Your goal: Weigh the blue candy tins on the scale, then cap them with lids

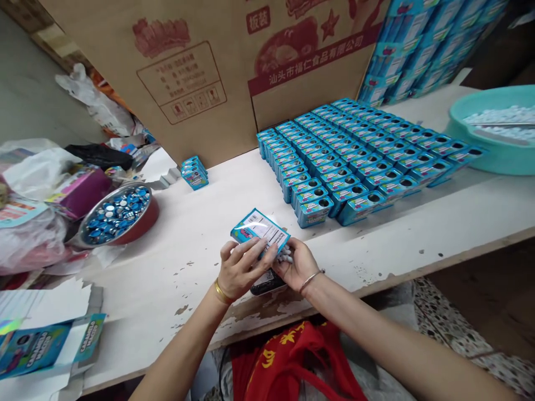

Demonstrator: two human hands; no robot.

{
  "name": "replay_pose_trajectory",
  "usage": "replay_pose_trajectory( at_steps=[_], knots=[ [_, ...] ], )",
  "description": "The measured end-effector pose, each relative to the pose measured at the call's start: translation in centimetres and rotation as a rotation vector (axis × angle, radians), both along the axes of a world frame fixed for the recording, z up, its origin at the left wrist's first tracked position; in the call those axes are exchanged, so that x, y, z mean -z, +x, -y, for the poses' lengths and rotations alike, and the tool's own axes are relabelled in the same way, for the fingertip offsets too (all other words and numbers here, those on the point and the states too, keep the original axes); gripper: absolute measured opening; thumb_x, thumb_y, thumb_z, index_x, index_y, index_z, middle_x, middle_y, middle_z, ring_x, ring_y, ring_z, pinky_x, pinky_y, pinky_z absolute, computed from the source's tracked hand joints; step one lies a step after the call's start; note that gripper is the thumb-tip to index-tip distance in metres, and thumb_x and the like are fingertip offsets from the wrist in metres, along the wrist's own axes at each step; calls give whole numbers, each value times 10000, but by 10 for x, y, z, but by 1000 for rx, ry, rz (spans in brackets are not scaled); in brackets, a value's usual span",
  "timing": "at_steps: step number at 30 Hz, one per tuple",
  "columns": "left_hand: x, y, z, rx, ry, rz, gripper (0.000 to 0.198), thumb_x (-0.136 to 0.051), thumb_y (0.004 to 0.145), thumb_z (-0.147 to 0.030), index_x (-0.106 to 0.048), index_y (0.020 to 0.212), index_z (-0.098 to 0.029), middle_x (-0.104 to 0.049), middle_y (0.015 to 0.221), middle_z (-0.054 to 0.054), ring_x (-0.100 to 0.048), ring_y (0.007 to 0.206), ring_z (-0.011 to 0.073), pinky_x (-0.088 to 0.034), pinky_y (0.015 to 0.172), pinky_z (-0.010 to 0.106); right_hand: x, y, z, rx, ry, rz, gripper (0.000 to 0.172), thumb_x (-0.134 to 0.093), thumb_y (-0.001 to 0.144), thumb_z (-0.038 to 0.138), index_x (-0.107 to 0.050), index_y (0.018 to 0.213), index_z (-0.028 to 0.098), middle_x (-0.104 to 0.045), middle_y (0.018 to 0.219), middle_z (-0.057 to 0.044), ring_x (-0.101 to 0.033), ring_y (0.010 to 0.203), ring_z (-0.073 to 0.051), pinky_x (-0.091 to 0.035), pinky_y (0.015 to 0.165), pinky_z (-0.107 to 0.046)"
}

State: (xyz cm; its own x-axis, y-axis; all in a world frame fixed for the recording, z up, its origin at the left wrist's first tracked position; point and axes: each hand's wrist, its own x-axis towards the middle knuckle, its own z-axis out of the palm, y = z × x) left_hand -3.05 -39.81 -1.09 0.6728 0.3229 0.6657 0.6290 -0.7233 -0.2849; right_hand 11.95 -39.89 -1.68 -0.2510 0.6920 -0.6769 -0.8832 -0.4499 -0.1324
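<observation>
A small blue box (259,227) with a white printed label lies tilted in my left hand (243,266), whose fingers press across its face. Just below the box's lower right end, my right hand (301,262) is cupped around several small white candies (286,255). The right hand's fingers are partly hidden behind the box and candies. Under both hands, a black flat object (267,283) rests on the table; its kind cannot be made out.
Rows of upright blue boxes with round holes (355,156) fill the table's right side. A turquoise basin (480,156) holds white candies. On the left stand a bowl (152,214) of blue and silver caps and flat cartons (42,345). A large cardboard box (200,133) stands behind.
</observation>
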Motion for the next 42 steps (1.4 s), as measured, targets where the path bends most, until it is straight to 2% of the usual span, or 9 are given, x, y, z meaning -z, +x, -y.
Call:
replay_pose_trajectory(
  at_steps=[7, 12, 16, 22, 26, 30, 34, 39, 42],
  knots=[
    [9, -7, 3, -62, -37, 34, 317, -636, 815, -164, -621, 1115, -265, -699, 1016, 26, -608, 985, 154, -337, 882, 302, 1, 0, 1, -38, 40, 12, 195, -420, 843, 162, -561, 714, 127, -555, 472, 5, -431, 325, -83, -289, 267, -158],
    [12, -10, 5, -40, -17, 56, 341, -644, 808, -162, -615, 1131, -266, -696, 1028, 21, -601, 1012, 154, -348, 880, 297, 3, 1, 1, -50, 46, 26, 202, -418, 853, 151, -530, 687, 133, -521, 444, 15, -451, 337, -84, -295, 276, -149],
    [15, -11, 5, -73, -29, 61, 334, -641, 807, -151, -621, 1121, -265, -696, 1022, 23, -604, 998, 156, -362, 879, 301, 3, 0, 1, -52, 73, 29, 232, -410, 864, 162, -513, 658, 136, -509, 438, 16, -430, 323, -81, -248, 257, -150],
    [16, -10, 9, -56, -34, 100, 359, -660, 787, -150, -621, 1124, -267, -697, 997, 31, -599, 1004, 171, -415, 866, 299, 6, -2, 1, -50, 59, 55, 205, -404, 853, 150, -540, 703, 122, -545, 467, 1, -453, 338, -86, -293, 269, -157],
    [22, -13, 8, -55, -53, 96, 389, -654, 793, -160, -601, 1159, -282, -691, 1009, 31, -594, 1012, 172, -430, 854, 293, 8, -2, 2, -45, 71, 54, 195, -412, 845, 153, -535, 695, 133, -536, 472, 8, -449, 341, -86, -277, 264, -153],
    [28, -13, 5, -51, -169, 145, 414, -609, 799, -113, -582, 1183, -264, -668, 1044, 57, -576, 1026, 187, -446, 858, 312, 10, -1, 1, -45, 87, 49, 197, -418, 847, 158, -526, 685, 133, -513, 466, 17, -441, 342, -86, -266, 260, -152],
    [29, -7, 0, -39, -359, 343, 415, -574, 798, -121, -555, 1197, -235, -626, 1068, 84, -559, 978, 195, -465, 833, 349, 12, 6, 0, -43, 95, 64, 187, -444, 837, 165, -522, 669, 138, -523, 479, 7, -448, 354, -85, -258, 260, -142],
    [32, 1, -9, -87, -720, 657, 327, -619, 799, -226, -556, 1118, -191, -602, 976, 55, -557, 872, 150, -466, 715, 267, 15, 26, 4, -58, 125, 59, 134, -495, 795, 149, -594, 720, 99, -565, 540, -38, -466, 394, -85, -280, 275, -139],
    [39, 2, -14, -90, -847, 751, 334, -644, 788, -269, -549, 1095, -177, -601, 942, 40, -555, 830, 129, -455, 694, 235, 17, 40, 10, -55, 138, 34, 107, -524, 754, 141, -610, 706, 100, -557, 550, -34, -494, 433, -95, -335, 302, -147]
  ],
)
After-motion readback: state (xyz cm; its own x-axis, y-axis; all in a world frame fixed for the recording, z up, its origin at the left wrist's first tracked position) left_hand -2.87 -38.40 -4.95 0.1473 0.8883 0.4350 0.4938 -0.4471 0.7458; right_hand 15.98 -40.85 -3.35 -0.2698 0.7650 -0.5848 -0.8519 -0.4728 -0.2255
